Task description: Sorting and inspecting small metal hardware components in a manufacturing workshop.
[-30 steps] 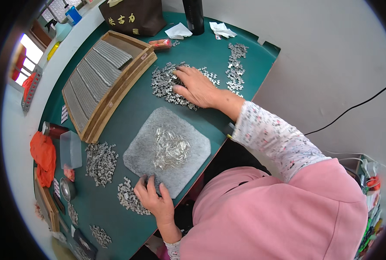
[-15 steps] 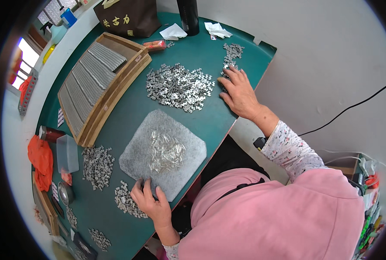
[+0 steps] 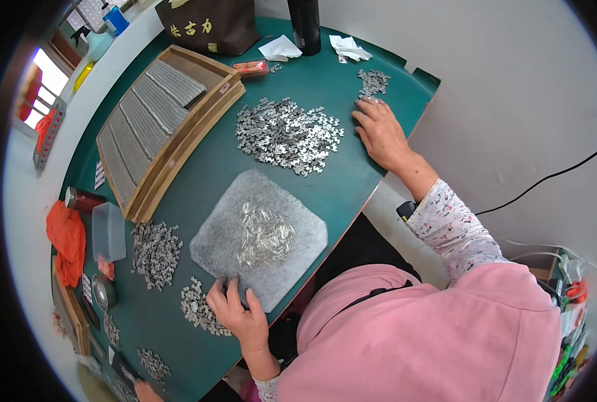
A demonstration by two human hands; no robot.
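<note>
The left hand point(image 3: 238, 318) lies in the lower middle of the frame with fingers spread and loosely bent, at the edge of a grey felt pad point(image 3: 221, 224). The right hand point(image 3: 384, 137), upper right, is palm down with curved fingers; I cannot tell if it holds something. Its fingertips are at a small metal heap point(image 3: 375, 82) of flat, notched pieces. On the fuzzy pad, in the centre, is a loose tangle of thin, shiny pins point(image 3: 265, 234). Above it, a wide heap of silvery pieces point(image 3: 291, 134) is spread on the smooth green tabletop point(image 3: 201, 181). At upper left, a wooden tray point(image 3: 192, 139) carries grey, ribbed rows point(image 3: 144, 107). Farther left stands a translucent plastic box point(image 3: 109, 231).
</note>
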